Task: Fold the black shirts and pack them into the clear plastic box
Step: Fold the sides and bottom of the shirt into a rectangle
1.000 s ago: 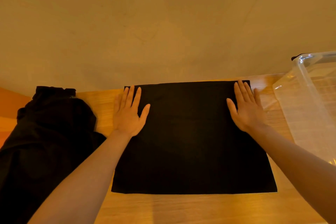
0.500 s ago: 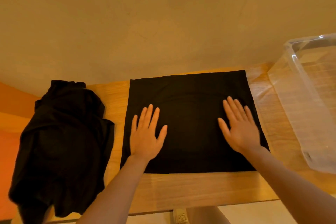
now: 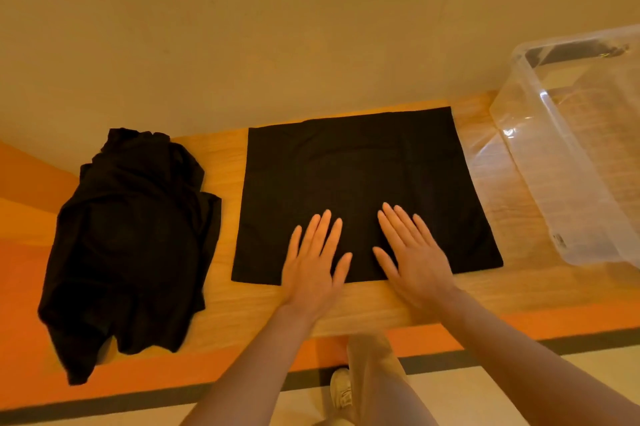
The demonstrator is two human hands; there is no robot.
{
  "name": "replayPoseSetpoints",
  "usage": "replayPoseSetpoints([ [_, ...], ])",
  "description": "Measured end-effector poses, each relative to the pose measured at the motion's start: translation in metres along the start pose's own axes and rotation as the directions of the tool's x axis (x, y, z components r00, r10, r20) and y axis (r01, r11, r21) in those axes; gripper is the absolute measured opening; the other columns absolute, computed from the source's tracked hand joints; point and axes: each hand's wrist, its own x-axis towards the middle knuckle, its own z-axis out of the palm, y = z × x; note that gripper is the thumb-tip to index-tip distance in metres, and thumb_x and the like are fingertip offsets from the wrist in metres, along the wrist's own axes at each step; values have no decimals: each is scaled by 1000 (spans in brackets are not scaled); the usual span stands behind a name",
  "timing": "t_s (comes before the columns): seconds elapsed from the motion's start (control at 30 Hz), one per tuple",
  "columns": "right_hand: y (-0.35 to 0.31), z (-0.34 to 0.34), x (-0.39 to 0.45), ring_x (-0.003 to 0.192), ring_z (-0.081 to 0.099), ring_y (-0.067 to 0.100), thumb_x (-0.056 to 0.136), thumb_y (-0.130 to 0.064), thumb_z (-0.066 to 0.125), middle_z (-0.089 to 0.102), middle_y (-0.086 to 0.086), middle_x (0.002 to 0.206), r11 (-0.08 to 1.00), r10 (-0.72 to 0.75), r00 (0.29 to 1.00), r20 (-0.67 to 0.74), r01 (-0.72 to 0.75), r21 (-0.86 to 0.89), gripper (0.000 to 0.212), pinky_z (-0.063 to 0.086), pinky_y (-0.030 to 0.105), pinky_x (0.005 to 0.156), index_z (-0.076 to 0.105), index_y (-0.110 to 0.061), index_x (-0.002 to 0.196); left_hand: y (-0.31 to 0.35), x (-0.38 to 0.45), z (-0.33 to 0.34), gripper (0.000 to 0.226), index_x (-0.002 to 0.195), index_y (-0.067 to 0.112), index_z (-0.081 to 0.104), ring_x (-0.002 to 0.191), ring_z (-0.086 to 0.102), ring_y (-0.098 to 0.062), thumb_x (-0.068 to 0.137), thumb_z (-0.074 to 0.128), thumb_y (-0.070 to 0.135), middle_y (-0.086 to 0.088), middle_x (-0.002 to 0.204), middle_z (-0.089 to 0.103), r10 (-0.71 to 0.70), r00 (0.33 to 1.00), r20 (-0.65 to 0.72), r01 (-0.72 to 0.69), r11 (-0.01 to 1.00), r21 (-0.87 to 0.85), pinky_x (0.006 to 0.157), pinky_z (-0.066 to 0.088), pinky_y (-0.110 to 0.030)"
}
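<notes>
Folded black shirt lies mid-frame on the table; left hand and right hand rest flat, fingers straight, on its near edge. Soft, light, floppy (likely unfolds); lift from underneath, both sides.

A light wooden tabletop with an orange edge crosses the middle of the frame. A plain beige wall fills the top. A beige trouser leg and pale shoe show at bottom centre.
</notes>
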Motion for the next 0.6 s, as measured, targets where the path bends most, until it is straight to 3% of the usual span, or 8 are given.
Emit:
replayPoseSetpoints([
  [0.23, 73, -5, -62, 149, -3, 13, 97, -58, 12, 5, -1, 161, 986, 150, 989, 0, -150, -75, 70, 2, 37, 121, 9, -17, 153, -78, -69, 5, 74, 154, 17, 10, 149, -7, -14, 96, 14, 64, -1, 161, 3, -158, 987, 3, 158, 987, 32, 120, -1, -37],
  [0.4, 79, -9, -79, 147, -13, 10, 95, -61, 4, -6, -1, 161, 982, 175, 984, 41, -171, -75, 73, -1, 38, 121, 0, -16, 152, -77, -86, 2, 75, 153, 16, 1, 147, -13, -10, 93, 3, 63, 1, 161, -6, -196, 980, 33, 197, 980, -28, 121, -1, -38],
  [0.6, 82, -14, -97, 143, -23, 5, 88, -71, 3, -19, -4, 158, 992, 118, 984, 136, -110, -69, 82, -7, 33, 120, -10, -19, 151, -68, -116, -1, 72, 151, 16, 24, 147, 9, -15, 95, 12, 61, -1, 159, 19, -159, 987, -24, 158, 987, -29, 117, 13, -38],
])
